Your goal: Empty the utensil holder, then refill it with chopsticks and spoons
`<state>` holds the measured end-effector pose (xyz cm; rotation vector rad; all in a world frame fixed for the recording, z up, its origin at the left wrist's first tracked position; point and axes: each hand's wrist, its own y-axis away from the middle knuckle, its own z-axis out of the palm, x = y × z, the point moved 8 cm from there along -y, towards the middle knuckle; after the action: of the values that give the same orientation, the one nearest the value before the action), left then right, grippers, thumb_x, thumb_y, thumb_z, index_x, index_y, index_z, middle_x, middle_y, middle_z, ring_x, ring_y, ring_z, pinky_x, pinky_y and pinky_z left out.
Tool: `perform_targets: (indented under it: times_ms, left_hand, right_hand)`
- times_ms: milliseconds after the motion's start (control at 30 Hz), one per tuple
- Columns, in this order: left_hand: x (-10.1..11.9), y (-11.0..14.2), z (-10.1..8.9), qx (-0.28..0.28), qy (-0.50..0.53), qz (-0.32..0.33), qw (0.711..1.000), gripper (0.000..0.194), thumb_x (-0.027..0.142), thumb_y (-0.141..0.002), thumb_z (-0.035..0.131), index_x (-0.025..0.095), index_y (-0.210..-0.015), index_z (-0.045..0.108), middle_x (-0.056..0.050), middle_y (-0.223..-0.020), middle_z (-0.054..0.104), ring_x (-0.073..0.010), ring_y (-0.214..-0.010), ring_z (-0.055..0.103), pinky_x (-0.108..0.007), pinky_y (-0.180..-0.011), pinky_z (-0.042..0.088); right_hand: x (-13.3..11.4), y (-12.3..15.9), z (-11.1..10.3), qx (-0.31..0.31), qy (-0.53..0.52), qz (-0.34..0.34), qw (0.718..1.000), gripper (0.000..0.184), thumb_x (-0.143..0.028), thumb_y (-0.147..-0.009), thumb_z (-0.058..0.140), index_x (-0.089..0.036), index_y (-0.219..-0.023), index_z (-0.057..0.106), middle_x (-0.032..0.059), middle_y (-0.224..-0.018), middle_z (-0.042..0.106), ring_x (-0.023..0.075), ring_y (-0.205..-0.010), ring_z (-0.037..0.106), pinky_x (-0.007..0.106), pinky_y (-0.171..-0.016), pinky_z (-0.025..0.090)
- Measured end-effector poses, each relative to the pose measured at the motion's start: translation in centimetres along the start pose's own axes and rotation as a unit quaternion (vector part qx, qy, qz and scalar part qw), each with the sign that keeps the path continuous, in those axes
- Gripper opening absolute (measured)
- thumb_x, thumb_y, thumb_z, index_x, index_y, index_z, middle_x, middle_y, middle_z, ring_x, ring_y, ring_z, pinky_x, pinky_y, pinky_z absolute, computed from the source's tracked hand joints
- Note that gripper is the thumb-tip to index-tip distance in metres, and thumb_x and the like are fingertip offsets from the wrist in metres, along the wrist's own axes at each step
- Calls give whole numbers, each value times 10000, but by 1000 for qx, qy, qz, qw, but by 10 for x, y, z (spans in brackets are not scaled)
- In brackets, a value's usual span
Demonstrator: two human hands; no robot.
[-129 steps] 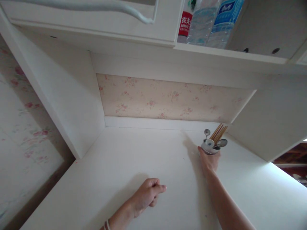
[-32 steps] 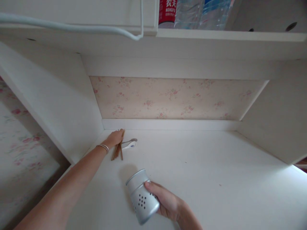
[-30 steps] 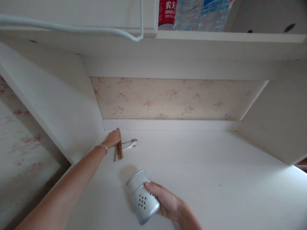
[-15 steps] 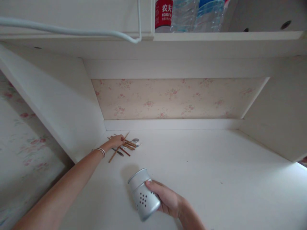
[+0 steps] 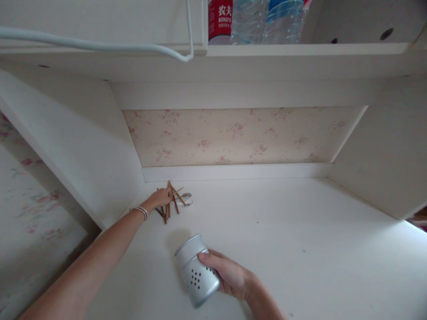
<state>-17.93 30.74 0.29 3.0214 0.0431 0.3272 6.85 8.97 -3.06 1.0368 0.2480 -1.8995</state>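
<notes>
My right hand grips a silver metal holder with small holes in its side, tilted above the white counter near me. My left hand, with a bracelet at the wrist, reaches to the far left corner and rests on a loose bunch of brown wooden chopsticks lying there. Its fingers curl over them; whether it grips them is unclear. A white spoon and a metal spoon lie just right of the chopsticks.
A white side panel stands close on the left and another on the right. Floral wallpaper backs the counter. Overhead, a shelf carries water bottles and a red-labelled bottle; a white cable hangs there.
My left hand has shuffled the chopsticks, which spread out and now lie more gathered. The holder in my right hand has stayed almost still.
</notes>
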Motion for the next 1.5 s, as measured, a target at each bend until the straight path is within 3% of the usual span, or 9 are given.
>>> perform_targets:
  times_ms: [133, 333, 500, 633, 800, 967, 1200, 1400, 1500]
  left_hand:
    - [-5, 0, 5, 0, -30, -13, 999, 443, 418, -841, 474, 156, -1179, 589, -167, -1084, 696, -306, -993, 651, -348, -792, 485]
    - [-3, -11, 19, -33, -46, 6, 998, 464, 214, -846, 443, 266, -1291, 561, -128, -1072, 696, -255, -916, 685, -288, -751, 481]
    - [-6, -8, 15, -22, -46, -7, 999, 380, 277, -922, 409, 231, -1260, 577, -130, -1116, 652, -249, -933, 663, -340, -788, 493]
    - [-11, -5, 9, -17, -36, -24, 999, 335, 371, -920, 520, 159, -1173, 575, -87, -1152, 617, -210, -1007, 609, -427, -880, 496]
    - [-18, -6, 2, -1, -18, -54, 998, 338, 384, -911, 540, 151, -1154, 570, -75, -1117, 621, -189, -952, 620, -408, -838, 519]
    - [-18, -5, -10, 20, -7, -34, 999, 324, 331, -936, 414, 171, -1129, 618, -99, -1075, 672, -226, -958, 633, -344, -826, 486]
    - [-9, -2, -12, 19, -12, 13, 1000, 362, 320, -843, 489, 231, -1133, 686, -80, -1060, 648, -238, -1015, 601, -300, -888, 451]
    - [2, 6, -17, 57, -13, -7, 998, 466, 464, -802, 543, 351, -1252, 591, -96, -1262, 528, -338, -1121, 512, -428, -909, 425]
    - [10, 12, -26, 91, 7, -11, 996, 500, 440, -797, 570, 331, -1284, 557, -123, -1323, 487, -382, -1181, 453, -481, -922, 400]
  right_hand:
    - [-1, -1, 0, 3, 5, 0, 1000, 552, -486, -792, 687, -125, -1197, 588, 107, -1036, 683, 194, -901, 645, 335, -863, 460]
    - [-1, 0, 0, 1, 2, -2, 1000, 531, -473, -809, 674, -117, -1194, 590, 109, -1024, 683, 184, -887, 648, 326, -853, 462]
    - [1, 0, -2, 7, 2, 3, 1000, 543, -471, -804, 683, -126, -1211, 577, 111, -1039, 680, 188, -891, 650, 350, -877, 462]
    - [2, -1, -4, 10, 1, 3, 1000, 553, -478, -794, 691, -126, -1206, 582, 115, -1049, 678, 196, -900, 651, 356, -879, 467]
    - [1, -1, -2, 2, -4, -2, 1000, 535, -468, -804, 684, -126, -1203, 585, 114, -1051, 680, 193, -906, 649, 354, -876, 464]
    - [-5, 1, 0, 1, -10, -18, 1000, 571, -461, -765, 726, -111, -1192, 580, 121, -1063, 677, 201, -926, 648, 331, -864, 457]
    - [-6, 0, -1, 9, -16, -19, 1000, 547, -452, -765, 725, -118, -1175, 585, 115, -1054, 680, 189, -893, 652, 316, -822, 468]
    - [-4, -1, 0, 4, -7, -14, 1000, 561, -481, -757, 720, -130, -1172, 584, 107, -1052, 680, 199, -911, 650, 333, -847, 458]
    - [-5, 0, 1, 7, -6, -14, 1000, 585, -492, -735, 735, -119, -1161, 585, 116, -1048, 679, 206, -911, 649, 336, -849, 454]
